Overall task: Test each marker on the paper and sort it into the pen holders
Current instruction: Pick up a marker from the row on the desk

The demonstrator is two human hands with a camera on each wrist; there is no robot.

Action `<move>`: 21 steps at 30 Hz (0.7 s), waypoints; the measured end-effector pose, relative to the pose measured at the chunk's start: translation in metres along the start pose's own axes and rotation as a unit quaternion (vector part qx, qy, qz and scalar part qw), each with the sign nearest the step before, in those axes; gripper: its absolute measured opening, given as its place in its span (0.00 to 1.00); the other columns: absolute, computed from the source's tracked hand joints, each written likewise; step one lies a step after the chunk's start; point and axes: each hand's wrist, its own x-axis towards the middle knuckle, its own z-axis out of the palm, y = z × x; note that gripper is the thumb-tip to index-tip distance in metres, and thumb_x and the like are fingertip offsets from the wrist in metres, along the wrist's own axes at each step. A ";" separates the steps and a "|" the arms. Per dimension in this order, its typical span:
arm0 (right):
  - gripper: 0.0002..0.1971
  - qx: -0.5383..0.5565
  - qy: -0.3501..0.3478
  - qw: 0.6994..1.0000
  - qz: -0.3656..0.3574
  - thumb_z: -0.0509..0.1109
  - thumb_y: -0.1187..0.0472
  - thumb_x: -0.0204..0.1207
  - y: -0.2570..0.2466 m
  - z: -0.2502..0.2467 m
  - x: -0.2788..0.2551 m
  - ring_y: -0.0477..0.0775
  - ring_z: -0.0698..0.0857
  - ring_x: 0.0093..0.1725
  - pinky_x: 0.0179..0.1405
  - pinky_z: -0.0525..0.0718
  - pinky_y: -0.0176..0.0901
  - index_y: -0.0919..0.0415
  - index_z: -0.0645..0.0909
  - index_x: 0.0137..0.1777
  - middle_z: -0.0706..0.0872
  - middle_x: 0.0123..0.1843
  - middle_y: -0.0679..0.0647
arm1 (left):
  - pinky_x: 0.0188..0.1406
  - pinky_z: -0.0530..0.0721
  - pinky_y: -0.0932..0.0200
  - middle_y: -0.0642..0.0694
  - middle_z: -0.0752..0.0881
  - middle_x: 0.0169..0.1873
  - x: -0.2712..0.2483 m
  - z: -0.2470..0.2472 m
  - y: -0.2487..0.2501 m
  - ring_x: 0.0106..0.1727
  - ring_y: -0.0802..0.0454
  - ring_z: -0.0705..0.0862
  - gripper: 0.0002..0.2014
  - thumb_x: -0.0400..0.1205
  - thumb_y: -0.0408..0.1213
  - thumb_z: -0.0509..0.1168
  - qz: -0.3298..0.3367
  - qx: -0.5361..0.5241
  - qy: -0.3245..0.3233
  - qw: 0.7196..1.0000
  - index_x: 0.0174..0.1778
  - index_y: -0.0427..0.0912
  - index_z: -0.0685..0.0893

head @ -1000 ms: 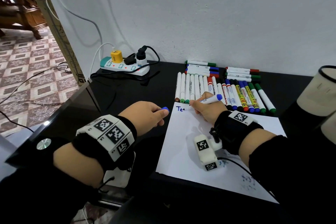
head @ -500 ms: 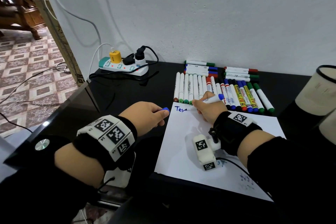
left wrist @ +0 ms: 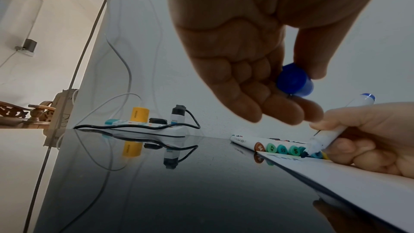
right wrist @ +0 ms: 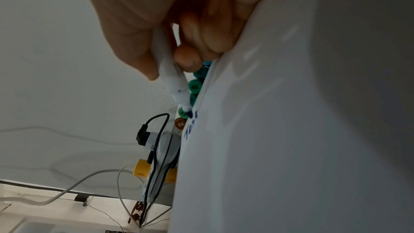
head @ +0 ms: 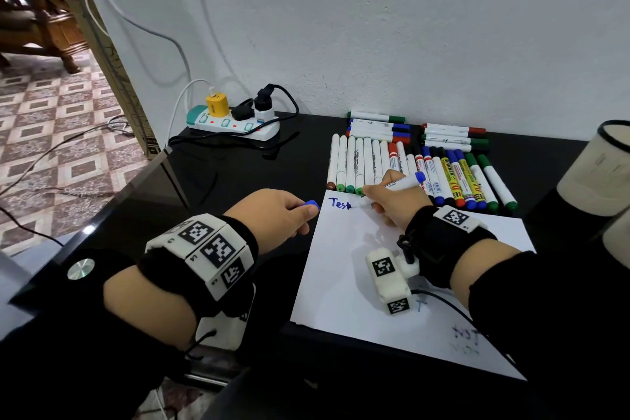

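Right hand (head: 392, 201) grips blue marker (head: 400, 185) on paper (head: 344, 269); left hand (head: 276, 211) pinches cap (head: 312, 205).

Both forearms wear long black sleeves (head: 562, 310) pushed back from the wrists. Each wrist carries a broad black fabric wristband (head: 439, 242) bearing white plastic blocks printed with black square-code markers (head: 208, 249). A thin black cable (head: 443, 300) trails from the right wrist's block.
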 end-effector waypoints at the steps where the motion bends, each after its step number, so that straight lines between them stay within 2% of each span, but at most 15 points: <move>1: 0.17 0.006 -0.006 1.000 0.002 0.70 0.60 0.76 -0.001 -0.001 0.000 0.52 0.70 0.24 0.24 0.67 0.40 0.55 0.66 0.31 0.77 0.23 0.53 | 0.49 0.79 0.62 0.59 0.87 0.38 0.000 0.000 0.000 0.44 0.59 0.85 0.11 0.84 0.52 0.57 0.000 0.001 0.000 1.000 0.41 0.56 0.82; 10: 0.17 0.035 -0.062 0.997 0.036 0.69 0.63 0.78 -0.007 -0.011 0.001 0.44 0.67 0.15 0.15 0.63 0.31 0.55 0.66 0.31 0.76 0.21 0.53 | 0.52 0.79 0.61 0.58 0.87 0.41 -0.001 -0.003 0.005 0.46 0.58 0.85 0.10 0.84 0.51 0.56 -0.004 0.006 -0.003 1.000 0.43 0.55 0.80; 13: 0.18 0.101 -0.064 0.992 0.047 0.68 0.63 0.79 -0.009 -0.012 0.000 0.45 0.65 0.14 0.15 0.60 0.30 0.56 0.65 0.30 0.76 0.18 0.51 | 0.52 0.79 0.61 0.59 0.86 0.39 -0.003 -0.005 0.007 0.45 0.59 0.84 0.09 0.85 0.50 0.56 -0.001 0.006 -0.003 1.000 0.44 0.55 0.80; 16: 0.20 0.193 -0.058 0.977 0.070 0.69 0.63 0.79 -0.022 -0.015 -0.004 0.45 0.64 0.15 0.15 0.59 0.31 0.55 0.66 0.28 0.75 0.18 0.53 | 0.46 0.78 0.64 0.61 0.85 0.36 -0.006 -0.010 0.012 0.41 0.63 0.82 0.08 0.85 0.50 0.56 0.012 0.001 0.000 1.000 0.46 0.56 0.79; 18: 0.22 0.222 -0.057 0.972 0.052 0.70 0.63 0.79 -0.039 -0.018 -0.010 0.46 0.64 0.15 0.15 0.59 0.31 0.55 0.64 0.26 0.74 0.18 0.54 | 0.42 0.76 0.69 0.61 0.84 0.35 -0.010 -0.015 0.018 0.39 0.64 0.81 0.07 0.85 0.50 0.56 0.025 -0.003 0.005 1.000 0.47 0.57 0.77; 21: 0.22 0.220 -0.050 0.974 -0.007 0.69 0.60 0.79 -0.069 -0.029 -0.022 0.47 0.62 0.15 0.16 0.56 0.32 0.54 0.63 0.26 0.73 0.18 0.54 | 0.40 0.73 0.72 0.61 0.84 0.35 -0.019 -0.023 0.033 0.37 0.65 0.81 0.07 0.85 0.49 0.56 0.056 -0.031 0.012 0.998 0.50 0.56 0.78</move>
